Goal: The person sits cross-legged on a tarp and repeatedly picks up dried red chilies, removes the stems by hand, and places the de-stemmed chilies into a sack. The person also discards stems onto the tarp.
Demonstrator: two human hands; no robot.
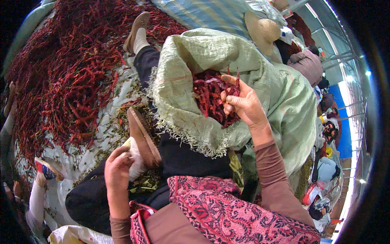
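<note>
My right hand [245, 99] is over the mouth of a pale green woven sack [283, 91], gripping a few dried red chillies [237, 84] between thumb and fingers. More dried chillies [207, 94] lie inside the sack, whose frayed rim is folded outward. My left hand [117, 167] hovers above my bent leg, beside my brown shoe [141, 138]. Its fingers curl in, and whether anything small sits between them cannot be made out.
A large heap of dried red chillies [70, 76] spreads over a pale sheet [114, 82] scattered with stems. Beyond the sack are a straw hat [263, 32] and a blue striped sheet [210, 15]. Another person's foot [48, 169] rests at left; several people sit at far right.
</note>
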